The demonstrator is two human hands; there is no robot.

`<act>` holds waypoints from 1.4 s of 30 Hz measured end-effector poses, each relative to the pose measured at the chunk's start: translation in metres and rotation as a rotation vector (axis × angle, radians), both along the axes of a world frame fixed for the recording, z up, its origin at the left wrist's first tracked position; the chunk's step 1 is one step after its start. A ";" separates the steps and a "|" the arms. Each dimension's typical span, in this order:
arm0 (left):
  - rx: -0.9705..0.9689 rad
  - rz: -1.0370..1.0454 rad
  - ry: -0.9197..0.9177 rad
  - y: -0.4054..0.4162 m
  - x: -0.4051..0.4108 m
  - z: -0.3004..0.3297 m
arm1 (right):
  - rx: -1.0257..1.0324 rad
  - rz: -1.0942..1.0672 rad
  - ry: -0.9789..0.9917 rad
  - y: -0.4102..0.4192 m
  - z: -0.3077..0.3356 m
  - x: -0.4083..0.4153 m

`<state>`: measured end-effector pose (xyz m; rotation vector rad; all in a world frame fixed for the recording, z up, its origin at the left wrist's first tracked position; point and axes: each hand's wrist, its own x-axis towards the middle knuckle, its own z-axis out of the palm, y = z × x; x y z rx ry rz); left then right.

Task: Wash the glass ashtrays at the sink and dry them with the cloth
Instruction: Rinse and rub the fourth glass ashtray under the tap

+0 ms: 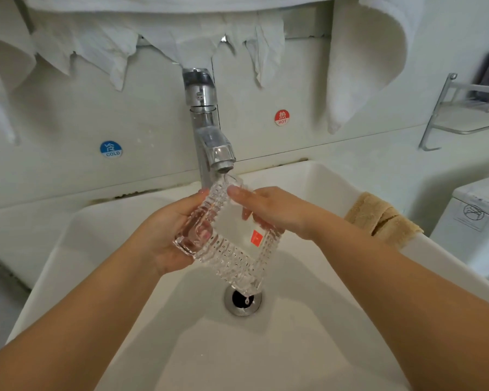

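Observation:
A square cut-glass ashtray (232, 249) with a small red sticker is tilted on edge over the white sink (316, 176), its top corner right under the chrome tap (209, 136). My left hand (167, 230) grips its left side, fingers curled round the rim. My right hand (274, 210) holds the right side, thumb on the upper rim and fingers behind the glass. Water drips from the ashtray's lowest corner above the drain (242, 300). A tan cloth (384, 218) lies folded on the sink's right rim, beyond my right forearm.
White towels (362, 52) hang on the wall above the tap. Blue COLD (111, 149) and red HOT (282, 117) stickers flank the tap. A metal rack (463, 108) is fixed at the right wall, with a white toilet tank (474, 221) below it.

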<state>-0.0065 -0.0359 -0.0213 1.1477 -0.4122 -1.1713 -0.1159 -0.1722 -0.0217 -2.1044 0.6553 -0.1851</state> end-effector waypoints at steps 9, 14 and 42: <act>-0.128 -0.001 0.102 -0.001 -0.009 -0.003 | 0.572 -0.174 0.035 -0.023 -0.016 -0.001; -0.139 -0.077 0.020 -0.002 -0.022 -0.009 | 0.676 -0.283 0.053 -0.028 -0.016 -0.003; -0.060 0.108 0.031 -0.018 -0.014 -0.020 | 0.773 -0.417 -0.086 -0.017 -0.026 0.005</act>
